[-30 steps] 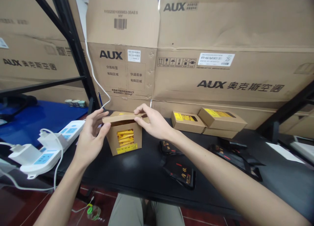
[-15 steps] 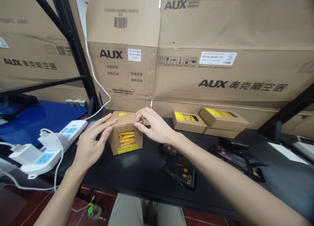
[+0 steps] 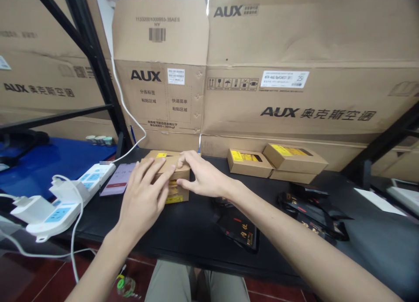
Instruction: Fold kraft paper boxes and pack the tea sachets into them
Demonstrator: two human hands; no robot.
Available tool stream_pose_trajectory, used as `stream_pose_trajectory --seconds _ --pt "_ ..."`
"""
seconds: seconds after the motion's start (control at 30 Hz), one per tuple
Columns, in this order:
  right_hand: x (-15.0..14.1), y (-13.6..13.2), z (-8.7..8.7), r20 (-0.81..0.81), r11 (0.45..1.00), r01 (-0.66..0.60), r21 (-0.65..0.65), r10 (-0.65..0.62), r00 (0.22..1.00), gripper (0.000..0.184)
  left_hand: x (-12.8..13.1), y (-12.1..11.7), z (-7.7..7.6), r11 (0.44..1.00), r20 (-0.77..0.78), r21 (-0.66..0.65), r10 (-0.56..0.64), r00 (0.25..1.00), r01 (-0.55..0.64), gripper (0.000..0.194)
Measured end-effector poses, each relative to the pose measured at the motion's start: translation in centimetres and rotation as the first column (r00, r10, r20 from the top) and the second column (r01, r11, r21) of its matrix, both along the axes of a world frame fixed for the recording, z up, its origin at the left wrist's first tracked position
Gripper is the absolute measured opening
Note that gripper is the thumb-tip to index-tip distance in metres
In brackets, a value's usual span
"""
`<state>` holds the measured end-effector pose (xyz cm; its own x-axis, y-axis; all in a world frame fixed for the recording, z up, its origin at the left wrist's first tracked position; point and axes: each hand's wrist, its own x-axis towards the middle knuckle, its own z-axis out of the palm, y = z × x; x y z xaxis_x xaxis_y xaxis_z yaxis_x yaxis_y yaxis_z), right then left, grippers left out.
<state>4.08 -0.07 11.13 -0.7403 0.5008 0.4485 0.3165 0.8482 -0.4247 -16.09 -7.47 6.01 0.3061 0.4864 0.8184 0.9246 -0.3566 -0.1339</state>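
Observation:
A small brown cardboard box [image 3: 184, 194] stands on the black table, with yellow packets [image 3: 173, 189] showing through the window in its front. My left hand [image 3: 142, 190] lies across its top and front-left side, fingers stretched out over the lid and covering part of the window. At the upper right edge, my right hand [image 3: 203, 174] grips the box, with fingers on top and the thumb against the front. Just left of the left hand is a lit phone [image 3: 115, 181]. Black pouches with gold lettering [image 3: 240, 229] lie right of the box.
More brown window boxes [image 3: 294, 157] sit at the back right, some stacked. Further black pouches [image 3: 310, 212] lie on the right. A white power strip [image 3: 70, 201] with plugs and cables runs along the left. Large AUX cartons [image 3: 235, 101] stand behind; black metal posts [image 3: 101, 70] frame the table.
My left hand has moved right from the box's left edge onto its lid and front, uncovering the phone. My right thumb has shifted down the front of the box.

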Motion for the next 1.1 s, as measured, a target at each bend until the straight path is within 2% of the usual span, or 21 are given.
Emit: stream_pose_trajectory --seconds 0.1,0.17,0.2,0.23,0.3,0.37,0.43,0.5,0.6,0.67,0.73,0.87,0.97,1.03,1.1 --pt "0.4 0.0 -0.7 -0.057 0.996 0.076 -0.052 -0.079 0.995 0.032 0.4 0.1 -0.3 1.000 0.059 0.011 0.025 0.998 -0.026 0.046" --pt "1.0 0.5 -1.5 -0.180 0.971 0.163 -0.177 -0.195 0.964 0.037 0.1 0.2 -0.5 0.999 0.165 0.017 0.047 0.985 -0.051 0.047" --pt "1.4 0.9 -1.9 -0.261 0.941 0.212 -0.264 -0.282 0.923 0.040 -0.2 0.3 -0.6 0.998 0.220 0.009 0.060 0.974 -0.063 0.047" --pt "1.9 1.4 -2.4 -0.345 0.900 0.253 -0.356 -0.378 0.859 0.044 -0.5 0.3 -0.7 0.997 0.267 -0.010 0.073 0.961 -0.073 0.045" --pt "3.6 2.6 -3.1 -0.486 0.802 0.288 -0.523 -0.558 0.672 0.053 -1.2 0.4 -1.1 0.995 0.323 -0.065 0.093 0.942 -0.076 0.041" --pt "5.8 3.7 -3.7 -0.565 0.733 0.276 -0.622 -0.664 0.490 0.062 -1.9 0.7 -1.6 0.991 0.336 -0.124 0.095 0.937 -0.056 0.036" --pt "8.2 4.4 -4.2 -0.587 0.694 0.274 -0.666 -0.714 0.382 0.069 -2.3 1.0 -2.4 0.984 0.330 -0.175 0.080 0.940 -0.022 0.033" --pt "10.3 4.5 -4.7 -0.582 0.673 0.323 -0.666 -0.739 0.341 0.072 -2.3 1.5 -3.1 0.974 0.328 -0.225 0.062 0.943 0.014 0.031" --pt "12.0 3.5 -5.1 -0.567 0.681 0.429 -0.594 -0.732 0.377 0.066 -0.9 2.3 -3.7 0.954 0.330 -0.290 0.023 0.944 0.078 0.028" --pt "11.7 2.3 -5.0 -0.573 0.718 0.481 -0.503 -0.694 0.437 0.059 0.8 2.7 -3.2 0.947 0.320 -0.296 -0.028 0.947 0.128 0.027" --pt "10.7 0.8 -4.4 -0.575 0.767 0.491 -0.414 -0.638 0.512 0.052 2.8 3.0 -2.0 0.953 0.292 -0.247 -0.098 0.951 0.174 0.029" --pt "8.0 -1.9 -2.8 -0.511 0.855 0.468 -0.222 -0.511 0.691 0.039 6.0 3.4 1.9 0.967 0.262 -0.049 -0.230 0.937 0.250 0.045" --pt "6.8 -2.9 -2.3 -0.450 0.906 0.421 -0.041 -0.393 0.802 0.034 6.4 3.6 4.0 0.950 0.283 -0.046 -0.285 0.916 0.310 0.039" --pt "6.3 -3.0 -2.6 -0.400 0.925 0.380 0.017 -0.342 0.850 0.034 5.7 3.8 4.2 0.940 0.282 -0.073 -0.300 0.911 0.332 0.028" --pt "5.9 -2.8 -3.2 -0.344 0.938 0.346 0.018 -0.319 0.883 0.033 4.7 3.9 3.6 0.941 0.293 -0.073 -0.295 0.909 0.329 0.021"
